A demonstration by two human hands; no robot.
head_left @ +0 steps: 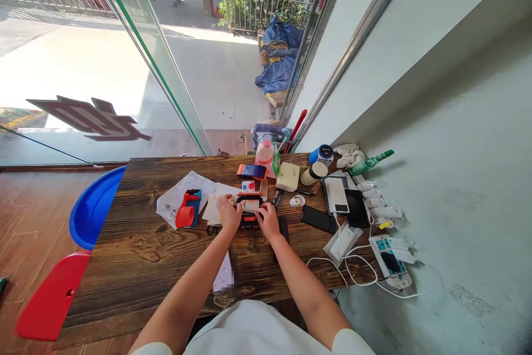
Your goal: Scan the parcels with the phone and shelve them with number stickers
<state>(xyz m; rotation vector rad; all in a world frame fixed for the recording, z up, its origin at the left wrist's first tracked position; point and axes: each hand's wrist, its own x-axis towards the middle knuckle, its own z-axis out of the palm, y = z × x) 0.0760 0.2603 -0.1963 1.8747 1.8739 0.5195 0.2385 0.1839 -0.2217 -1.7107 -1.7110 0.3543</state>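
A small black and orange device [249,222], which looks like a portable label printer, lies on the wooden table with its lid raised. Inside it sits a pale paper roll [250,206]. My left hand [230,214] grips the device's left side, fingers curled at the roll's edge. From the other side my right hand [268,220] holds it, fingertips at the right rim of the opening. Under and beside my left hand are white papers [178,191]. A red and blue tape dispenser [189,208] rests on those papers.
On the wooden table [137,266], a pink-screened phone [224,274] lies near my left forearm. To the right are a black phone [318,219], a cream box [287,176], a white tape roll [296,200], white cables [361,277] and a power strip [390,261]. A blue stool [93,211] stands left.
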